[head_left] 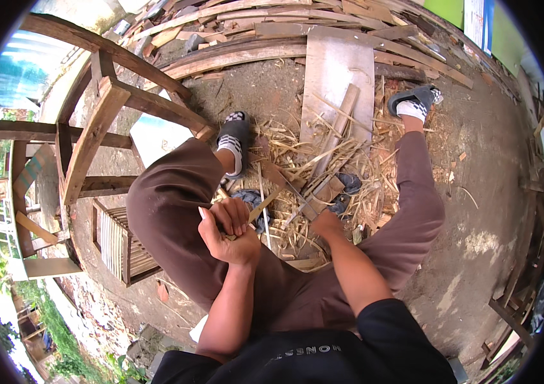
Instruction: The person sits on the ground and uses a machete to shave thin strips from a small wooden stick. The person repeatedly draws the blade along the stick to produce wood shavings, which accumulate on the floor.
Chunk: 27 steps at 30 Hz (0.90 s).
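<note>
My left hand [228, 233] is closed in front of my left knee, its fingers wrapped round one end of a narrow pale wooden strip [264, 205]. That strip slants away from me toward the ground between my feet. Lower down and to the right, my right hand [328, 224] is closed round the handle end of a long-bladed knife [300, 197]. Its blade points away and to the left, close to the strip's far end; whether they touch I cannot tell. A small wooden block [332, 189] lies just beyond my right hand.
Curled shavings [374, 195] litter the ground between my feet. A pale board [332, 57] lies ahead, with a loose plank [342, 121] on it. Long timbers [240, 57] are heaped at the back. A wooden frame [102, 109] and a slatted crate [118, 243] stand at left.
</note>
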Each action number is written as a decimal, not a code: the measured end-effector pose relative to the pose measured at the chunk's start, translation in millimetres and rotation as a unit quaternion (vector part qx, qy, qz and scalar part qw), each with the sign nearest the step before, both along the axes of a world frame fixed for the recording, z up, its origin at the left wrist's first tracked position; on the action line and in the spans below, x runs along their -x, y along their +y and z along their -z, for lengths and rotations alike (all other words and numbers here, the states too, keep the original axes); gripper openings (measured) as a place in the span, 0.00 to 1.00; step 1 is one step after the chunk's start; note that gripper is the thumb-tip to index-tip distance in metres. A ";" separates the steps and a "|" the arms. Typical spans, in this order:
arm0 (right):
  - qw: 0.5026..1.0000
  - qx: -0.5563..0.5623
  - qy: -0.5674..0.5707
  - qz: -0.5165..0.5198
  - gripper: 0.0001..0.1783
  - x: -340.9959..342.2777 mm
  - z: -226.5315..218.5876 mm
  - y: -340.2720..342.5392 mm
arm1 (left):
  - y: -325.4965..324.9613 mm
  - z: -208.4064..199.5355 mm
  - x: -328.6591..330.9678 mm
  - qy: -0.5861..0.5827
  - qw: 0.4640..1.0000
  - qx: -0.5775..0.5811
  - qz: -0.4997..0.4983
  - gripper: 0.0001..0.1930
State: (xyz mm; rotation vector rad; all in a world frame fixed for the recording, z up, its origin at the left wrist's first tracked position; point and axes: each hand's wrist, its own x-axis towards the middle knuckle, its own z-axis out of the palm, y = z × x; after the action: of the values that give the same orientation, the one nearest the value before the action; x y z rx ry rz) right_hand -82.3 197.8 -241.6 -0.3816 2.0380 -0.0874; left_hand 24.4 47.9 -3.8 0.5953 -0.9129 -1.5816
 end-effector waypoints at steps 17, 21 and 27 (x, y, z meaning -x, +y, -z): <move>0.941 0.324 -0.021 -0.098 0.17 -12.6 -66.1 17.7 | 6.2 3.9 -21.0 0.002 0.999 -0.012 -0.032 0.29; 0.931 0.355 -0.081 -0.020 0.22 -49.3 -126.6 -14.8 | 11.8 5.5 -26.0 0.006 1.000 -0.016 -0.017 0.30; 0.930 0.360 -0.072 -0.004 0.28 -57.6 -105.4 -12.9 | 12.0 9.5 -30.9 0.025 0.999 -0.023 0.030 0.30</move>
State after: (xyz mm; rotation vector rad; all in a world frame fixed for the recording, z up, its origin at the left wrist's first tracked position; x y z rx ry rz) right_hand -24.7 184.9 -136.2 -0.8080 1.7985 -0.8482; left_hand 55.3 59.9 -13.2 0.5632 -0.8668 -1.6667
